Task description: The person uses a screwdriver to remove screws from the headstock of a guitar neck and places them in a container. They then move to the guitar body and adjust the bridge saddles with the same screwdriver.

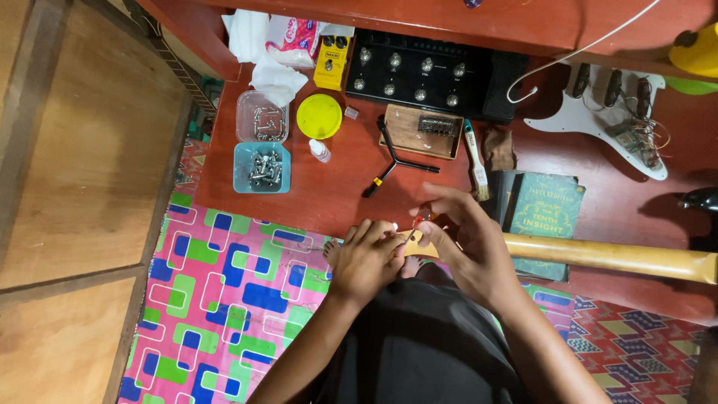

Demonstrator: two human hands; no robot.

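Person sat on the floor, guitar neck (598, 256) lying across the lap, headstock end at the hands, the rest running off to the right over a green book (550, 208). Left hand (366, 258) was curled over the headstock end, steadying it; grip looked closed on the wood, fingers partly hidden. Right hand (460, 236) pinched a small reddish tool or part (425, 217) at the fingertips, just above the headstock; too small to tell which.

Progress, judged from layout: neck was off the body, white pickguard with pickups (606, 120) lay loose on the red floor (329, 194), well apart from the neck. Hardware not yet all fitted: clear tub of screws (262, 116) and blue tub of metal parts (262, 168) were both well filled, yellow lid (319, 116) off beside them. Black wrench (396, 161) and brush (476, 161) lay unused near a wooden tray (422, 131). Looked like early-to-mid headstock work, most reassembly left.
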